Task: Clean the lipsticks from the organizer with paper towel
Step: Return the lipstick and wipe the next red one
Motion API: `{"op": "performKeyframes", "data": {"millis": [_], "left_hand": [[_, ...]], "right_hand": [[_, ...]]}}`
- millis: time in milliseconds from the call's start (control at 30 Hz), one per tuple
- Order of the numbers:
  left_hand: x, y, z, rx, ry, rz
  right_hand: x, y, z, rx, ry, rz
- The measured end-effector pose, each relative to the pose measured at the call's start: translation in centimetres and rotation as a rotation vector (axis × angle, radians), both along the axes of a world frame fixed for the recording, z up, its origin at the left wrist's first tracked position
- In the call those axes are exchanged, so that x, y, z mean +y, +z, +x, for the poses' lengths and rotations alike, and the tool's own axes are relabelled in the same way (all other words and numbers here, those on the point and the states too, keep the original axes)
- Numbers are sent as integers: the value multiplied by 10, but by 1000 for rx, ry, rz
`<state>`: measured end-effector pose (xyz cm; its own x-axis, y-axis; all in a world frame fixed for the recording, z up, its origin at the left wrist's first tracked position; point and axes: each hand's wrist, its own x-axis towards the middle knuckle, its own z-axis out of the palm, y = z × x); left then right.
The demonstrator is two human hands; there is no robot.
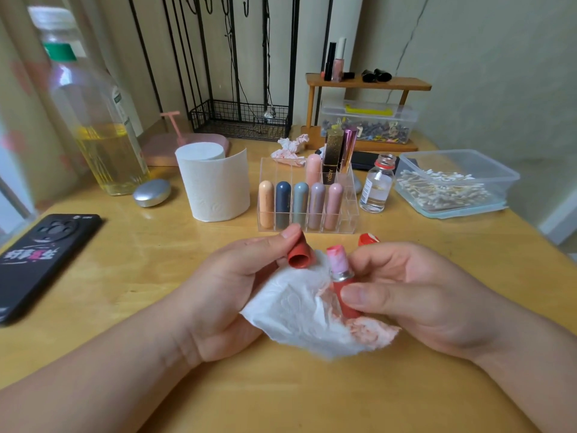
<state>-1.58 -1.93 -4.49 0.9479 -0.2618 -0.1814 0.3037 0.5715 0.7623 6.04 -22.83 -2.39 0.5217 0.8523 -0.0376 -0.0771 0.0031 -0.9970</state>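
Note:
My right hand [415, 295] grips an uncapped coral lipstick [342, 276] upright, its pink bullet raised. My left hand [231, 292] pinches the lipstick's coral cap [299, 256] between thumb and fingers and also holds a crumpled paper towel [299, 317] with pink stains. The towel lies under and beside the lipstick. Behind the hands stands a clear acrylic organizer [352, 214] with several pastel lipsticks in its front row and a few taller ones at the back. A paper towel roll [215, 182] stands left of it.
A black phone [40, 260] lies at the left. A large oil bottle [93, 120] and silver pebble [152, 192] sit far left. A small open glass bottle [376, 185], its red cap [368, 239], a cotton-swab tub [452, 185] and a used tissue [290, 150] are nearby.

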Motion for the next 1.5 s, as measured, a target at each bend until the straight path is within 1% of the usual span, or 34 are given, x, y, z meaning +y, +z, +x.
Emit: {"op": "performKeyframes", "data": {"millis": [67, 133, 200, 267, 333, 367, 400, 433, 467, 533, 600, 700, 800, 900, 967, 1033, 1100, 1233, 1333, 1500], "left_hand": [[0, -3, 0, -13, -40, 13], [0, -3, -1, -46, -37, 33], [-1, -2, 0, -52, 42, 88], [-2, 0, 3, -58, 246, 249], [-2, 3, 6, -125, 517, 389], [-1, 5, 7, -159, 639, 420], [1, 7, 8, -187, 729, 407], [1, 11, 7, -210, 766, 350], [1, 13, 6, -220, 756, 276], [-4, 15, 3, -200, 656, 147], [-10, 10, 2, -144, 540, 88], [-14, 3, 3, -32, 451, 24], [-12, 3, 5, 42, 421, -15], [-12, 6, 5, 56, 382, -30], [-11, 5, 6, 70, 361, -27], [-11, 4, 7, 95, 360, -17], [-10, 2, 8, 125, 366, -13], [-7, 3, 9, 144, 399, -34], [-6, 5, 9, 128, 446, -40], [-7, 5, 8, 127, 433, -32]], "right_hand": [[2, -2, -2, -1, -15, -1], [3, 0, -3, -58, -35, -20], [1, 3, -2, -131, -77, -80], [0, 5, -1, -223, -123, -180], [2, 2, -2, -311, -161, -297], [4, 1, -4, -340, -177, -342], [6, -1, -6, -357, -191, -368], [8, -4, -9, -358, -198, -373], [10, -6, -13, -341, -192, -362], [14, -10, -20, -302, -151, -335], [15, -10, -24, -301, -120, -323], [9, -8, -17, -374, -155, -332], [2, -4, -4, -469, -236, -324], [2, 1, 0, -433, -308, -188], [3, 0, 1, -420, -369, -143], [6, -6, 5, -449, -430, -181], [11, -13, 11, -483, -470, -264], [21, -24, 20, -544, -468, -392], [24, -25, 21, -605, -459, -421], [23, -22, 19, -600, -472, -449]]}}
